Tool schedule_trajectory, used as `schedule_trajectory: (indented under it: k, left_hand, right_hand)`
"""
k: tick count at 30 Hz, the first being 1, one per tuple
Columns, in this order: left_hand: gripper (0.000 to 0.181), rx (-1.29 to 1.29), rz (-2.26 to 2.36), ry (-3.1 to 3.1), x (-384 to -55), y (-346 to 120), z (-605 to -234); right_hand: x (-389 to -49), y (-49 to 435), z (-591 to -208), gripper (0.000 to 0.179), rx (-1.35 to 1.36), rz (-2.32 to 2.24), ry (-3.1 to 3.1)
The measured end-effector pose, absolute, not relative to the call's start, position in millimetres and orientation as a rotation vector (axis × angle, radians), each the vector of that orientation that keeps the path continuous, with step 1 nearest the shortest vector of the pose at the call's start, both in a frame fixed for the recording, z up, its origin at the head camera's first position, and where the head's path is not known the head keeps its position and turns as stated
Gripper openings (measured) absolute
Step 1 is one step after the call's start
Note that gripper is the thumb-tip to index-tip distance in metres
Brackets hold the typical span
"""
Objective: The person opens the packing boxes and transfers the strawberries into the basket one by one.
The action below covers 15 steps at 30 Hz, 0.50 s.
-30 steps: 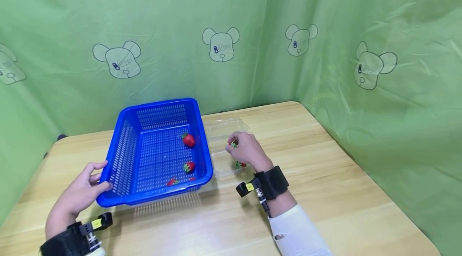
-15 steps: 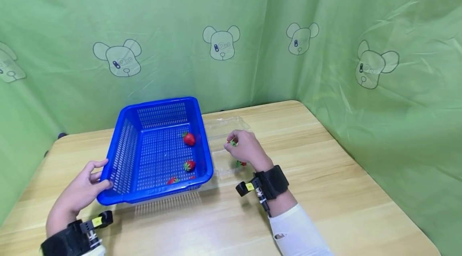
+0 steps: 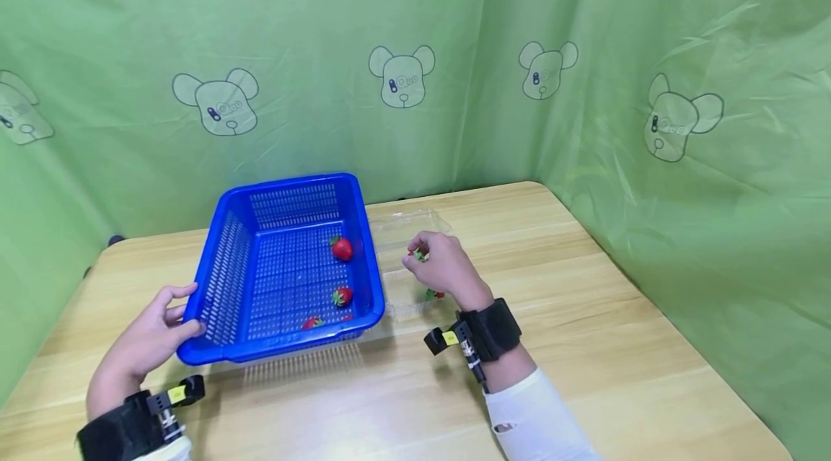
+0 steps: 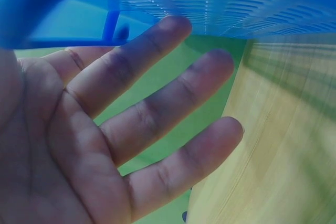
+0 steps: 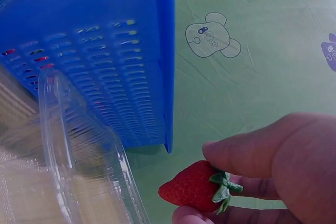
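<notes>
My left hand point(image 3: 152, 331) holds the near left corner of a blue plastic basket point(image 3: 223, 354), thumb over the rim. In the left wrist view its other fingers point(image 4: 189, 80) spread out beneath the basket. Several red strawberries point(image 3: 341, 249) lie inside, toward the right wall. To the right, my right hand point(image 3: 443, 265) pinches a strawberry point(image 5: 191, 187) with green leaves between thumb and fingers, tip pointing left in the right wrist view. Below that hand is a clear plastic box point(image 3: 405, 288). Another strawberry point(image 3: 433, 295) shows at the box, partly hidden by the wrist.
Everything is on a light wooden table point(image 3: 571, 345) with a rounded far right corner. A green curtain point(image 3: 311, 28) printed with bear faces hangs behind it and along both sides. The clear box stands close against the basket's right side.
Both hands keep their holds, almost in place. The whole scene has shifted slightly in the head view; the strawberry stays between the right fingers.
</notes>
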<state>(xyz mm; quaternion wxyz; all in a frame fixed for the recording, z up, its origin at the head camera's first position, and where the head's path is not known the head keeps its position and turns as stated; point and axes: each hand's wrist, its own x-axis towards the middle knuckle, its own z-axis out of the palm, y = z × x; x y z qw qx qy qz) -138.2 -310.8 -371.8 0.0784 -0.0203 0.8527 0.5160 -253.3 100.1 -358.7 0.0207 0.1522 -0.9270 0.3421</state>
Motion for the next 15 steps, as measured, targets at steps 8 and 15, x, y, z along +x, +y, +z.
schedule_trajectory:
  k: [8,15]
  left_hand:
    - [0.066,-0.061,1.527,2.55,-139.4,-312.6,-374.1]
    - [0.066,-0.049,1.515,2.562,-140.8,-314.2,-372.8]
  right_hand:
    - [-249.1,97.8,-355.7,0.015,0.47,1.098,-2.869]
    - [-246.5,95.4,-351.9,0.013,0.497,1.078,-2.837]
